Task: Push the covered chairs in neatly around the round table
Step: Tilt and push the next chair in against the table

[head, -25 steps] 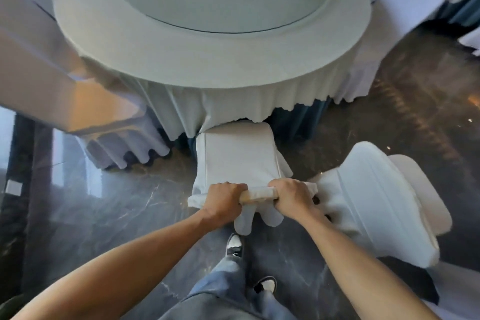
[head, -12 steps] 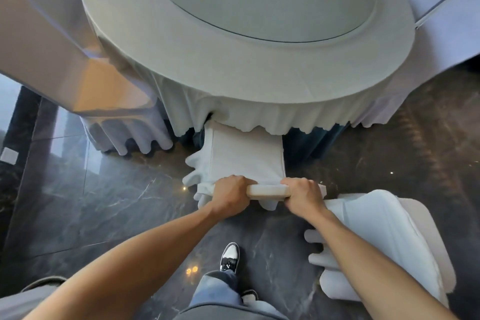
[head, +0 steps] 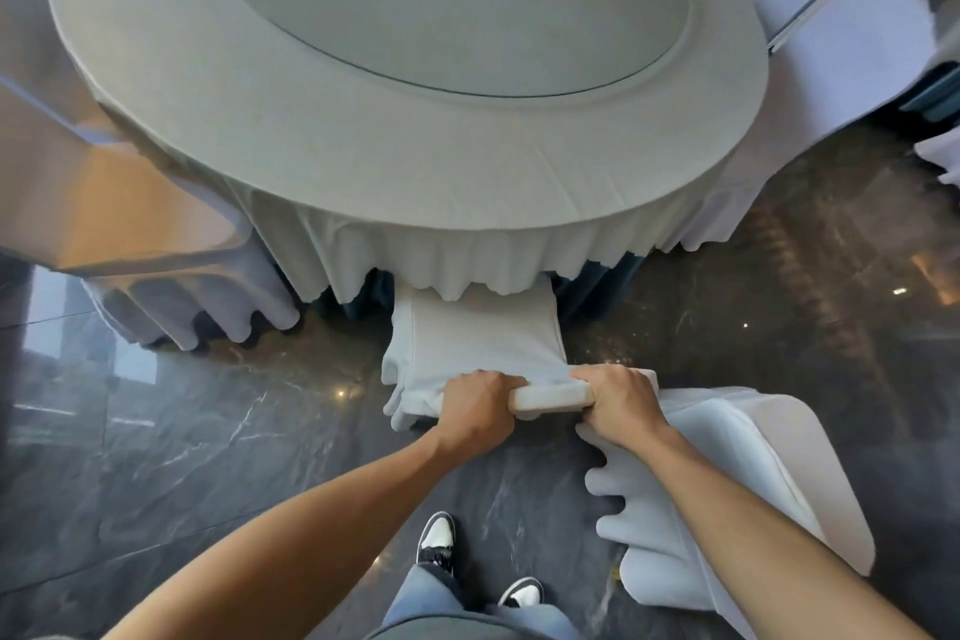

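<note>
Both hands grip the top of the chair (head: 480, 343) back: left hand (head: 475, 411) and right hand (head: 618, 400) have fingers curled tight over it. Beyond the fingers, the chair's seat sits partly under the table (head: 363, 120) skirt. Another chair (head: 727, 483) stands just right of the right hand.

One head-worn wide-angle camera is supplying the only view, so no second view is sharing any part of the scene. It is looking forward and steeply down from above the person's own arms, which are reaching in from the bottom edge. The floor (head: 171, 431) and shoes (head: 439, 538) are lying directly below, close in. The round bench (head: 415, 140) is filling the upper half, its far side running off the top. The lens is bending edges outward.
</note>
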